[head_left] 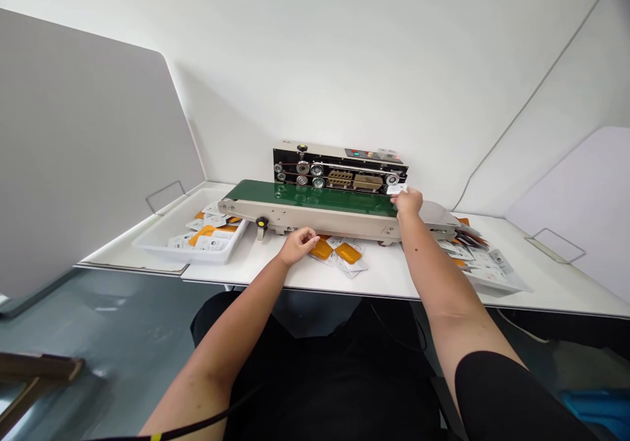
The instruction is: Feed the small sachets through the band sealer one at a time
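My right hand (pixel 409 202) pinches a small white sachet (pixel 394 189) at the right end of the band sealer (pixel 339 168), where the sachet's edge meets the rollers. Below it runs the sealer's green conveyor belt (pixel 315 197). My left hand (pixel 296 247) hovers in front of the conveyor's beige side, fingers curled together with no thing visible in them. Just right of those fingers lie several sachets on the table, some with an orange face (pixel 349 252) up and others white; whether the fingers touch them I cannot tell.
A translucent bin (pixel 184 255) of orange and white sachets stands left of the conveyor. Another bin (pixel 497 289) with more sachets is at the right. A black knob (pixel 262 222) sticks out from the conveyor's front. Grey-white panels flank the white table (pixel 394 285).
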Demonstrator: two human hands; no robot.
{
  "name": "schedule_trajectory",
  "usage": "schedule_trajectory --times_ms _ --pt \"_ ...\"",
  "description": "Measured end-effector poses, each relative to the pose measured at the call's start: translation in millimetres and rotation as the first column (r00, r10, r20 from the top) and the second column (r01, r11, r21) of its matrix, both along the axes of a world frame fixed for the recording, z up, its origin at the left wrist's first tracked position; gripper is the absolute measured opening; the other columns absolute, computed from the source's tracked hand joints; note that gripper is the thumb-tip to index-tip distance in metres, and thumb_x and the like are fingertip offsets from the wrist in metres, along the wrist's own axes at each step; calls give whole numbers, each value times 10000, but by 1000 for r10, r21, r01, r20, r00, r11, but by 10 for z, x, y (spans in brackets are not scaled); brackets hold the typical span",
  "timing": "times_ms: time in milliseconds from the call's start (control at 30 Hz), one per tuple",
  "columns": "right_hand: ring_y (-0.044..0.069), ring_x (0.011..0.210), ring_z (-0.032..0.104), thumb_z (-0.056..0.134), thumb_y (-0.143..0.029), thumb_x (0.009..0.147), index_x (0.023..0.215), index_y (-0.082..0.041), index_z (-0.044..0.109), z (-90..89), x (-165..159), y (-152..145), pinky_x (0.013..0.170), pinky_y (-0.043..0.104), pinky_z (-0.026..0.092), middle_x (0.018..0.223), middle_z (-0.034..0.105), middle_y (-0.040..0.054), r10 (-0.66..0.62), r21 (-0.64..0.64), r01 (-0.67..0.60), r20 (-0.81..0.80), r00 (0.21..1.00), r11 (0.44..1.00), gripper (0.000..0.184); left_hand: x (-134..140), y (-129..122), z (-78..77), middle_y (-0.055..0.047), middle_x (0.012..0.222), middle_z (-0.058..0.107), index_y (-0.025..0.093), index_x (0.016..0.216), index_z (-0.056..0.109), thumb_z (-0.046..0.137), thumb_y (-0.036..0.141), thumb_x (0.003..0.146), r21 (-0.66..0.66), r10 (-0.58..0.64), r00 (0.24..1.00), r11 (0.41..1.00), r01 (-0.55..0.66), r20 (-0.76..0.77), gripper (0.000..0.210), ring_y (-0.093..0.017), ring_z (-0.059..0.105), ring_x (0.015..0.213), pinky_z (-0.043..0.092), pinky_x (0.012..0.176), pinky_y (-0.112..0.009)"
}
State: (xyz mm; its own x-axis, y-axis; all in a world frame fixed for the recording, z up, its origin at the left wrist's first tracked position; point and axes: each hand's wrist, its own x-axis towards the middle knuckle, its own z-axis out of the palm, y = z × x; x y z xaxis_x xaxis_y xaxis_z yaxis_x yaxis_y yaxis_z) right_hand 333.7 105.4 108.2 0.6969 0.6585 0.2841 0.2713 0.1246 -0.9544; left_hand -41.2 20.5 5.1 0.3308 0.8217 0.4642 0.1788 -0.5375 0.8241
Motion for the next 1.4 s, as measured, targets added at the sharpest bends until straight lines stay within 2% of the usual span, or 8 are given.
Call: schedule_trajectory --times_ms 133,433,600,700,833,900,967,1400 --pt "94 504 610 590 -80 847 1191 -110 558 54 -188 75 502 178 549 642 615 -20 125 25 -124 -356 926 992 347 3 6 1 16 659 596 166 826 591 633 454 877 -9 2 1000 1000 -2 -10 295 -115 512 574 402 560 -220" --pt "96 556 610 722 -155 828 1063 -159 598 201 -485 139 502 202 565 721 632 3 277 -14 -306 -383 881 952 265 19 -4 8 24 642 582 166 825 587 607 444 886 -11 -19 998 1000 18 -56 285 -113 510 564 396 554 -219" --pt "123 726 614 594 -214 874 1213 -141 610 46 -633 -254 723 286 581 969 641 59 113 66 -114 19 993 991 347 20 20 -22 6 700 620 165 854 630 603 418 892 104 19 977 995 4 -214 257 -128 544 616 440 604 -236" --pt "189 952 611 467 -222 913 1221 -166 647 -342 -924 -782 911 361 525 1130 623 112 -16 264 -100 404 915 959 361 31 50 -52 -60 920 713 172 1004 681 662 420 858 217 -1 934 973 84 -358 288 -199 644 843 510 801 -314" --pt "258 1221 533 512 -286 921 1315 -208 628 -985 -1355 -1346 1079 425 416 1302 607 118 347 -73 -478 784 516 875 418 50 70 -90 -138 1403 599 216 1304 637 807 464 731 278 -98 830 915 292 -549 647 -336 527 1300 382 1114 -454" --pt "297 1356 428 574 -367 901 1422 -211 544 -1205 -1449 -1448 1148 467 332 1460 514 112 506 -315 -487 796 332 815 545 57 75 -108 -140 1432 581 224 1347 622 805 457 743 251 -137 802 908 337 -581 672 -338 506 1340 362 1144 -462" --pt "318 1414 363 579 -446 903 1459 -224 506 -1319 -1452 -1457 1178 505 264 1528 454 97 611 -482 -427 751 248 765 604 61 84 -126 -133 1371 635 227 1327 646 785 417 780 218 -183 809 909 356 -558 596 -314 549 1311 387 1138 -446" --pt "292 1427 360 562 -434 922 1426 -267 537 -1317 -1366 -1440 1199 510 191 1516 481 63 660 -551 -381 699 276 742 532 78 77 -93 -106 1136 759 216 1107 771 637 335 921 156 -219 928 949 275 -302 258 -253 699 1070 524 1008 -414"
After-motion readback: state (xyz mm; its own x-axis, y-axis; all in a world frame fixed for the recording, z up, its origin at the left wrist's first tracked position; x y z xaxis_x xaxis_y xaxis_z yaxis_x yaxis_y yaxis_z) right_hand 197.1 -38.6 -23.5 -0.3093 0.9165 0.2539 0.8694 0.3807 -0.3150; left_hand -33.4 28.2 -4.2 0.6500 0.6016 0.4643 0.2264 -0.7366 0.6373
